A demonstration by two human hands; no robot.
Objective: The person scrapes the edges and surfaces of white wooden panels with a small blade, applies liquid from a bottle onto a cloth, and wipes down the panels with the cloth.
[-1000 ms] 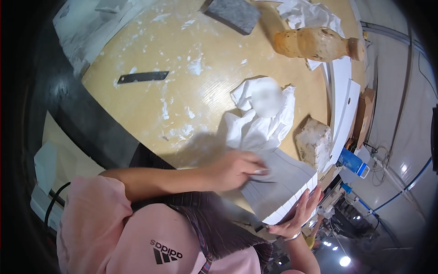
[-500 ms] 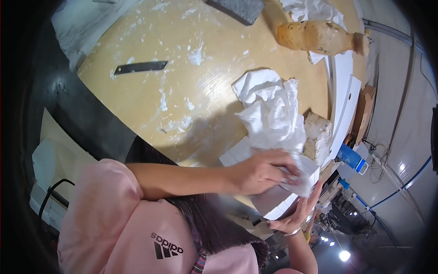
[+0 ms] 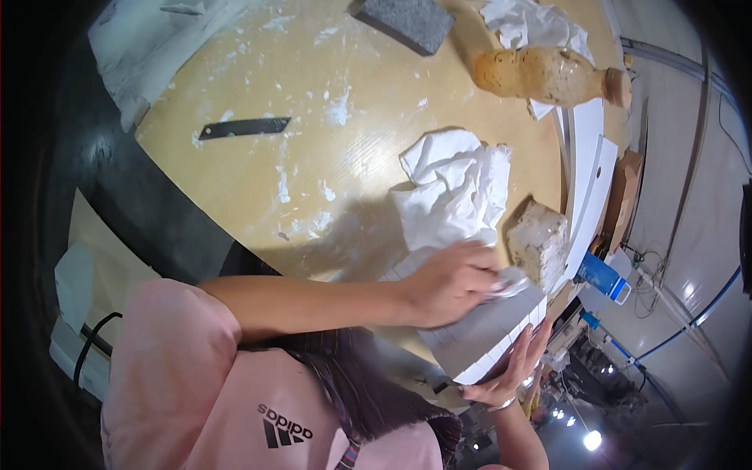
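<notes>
Person nearest me has a pink top (image 3: 176,368) on, plus a dark striped apron (image 3: 364,384). Right hand (image 3: 509,372), w/ a bracelet (image 3: 501,405) at the wrist, grips the end of a grey-white lined block (image 3: 478,337), thumb low, fingers spread up along it. Left hand (image 3: 450,286) is closed on a small white wad (image 3: 513,283), blurry, over the block's face. Block's at the near edge of the tabletop (image 3: 258,188), tilted; can't tell if it rests there. Just beyond: crumpled white cloth (image 3: 454,188), & a stained whitish chunk (image 3: 539,241) to its right. Farther L, a flat dark blade (image 3: 244,128) lies among white smears. Toward the far side: amber-stained bottle (image 3: 548,76) on its side, cap end R, next to a 2nd white cloth (image 3: 533,27); dark grey slab (image 3: 403,23) left of those. Off R, past the tabletop, a blue container (image 3: 601,274).
</notes>
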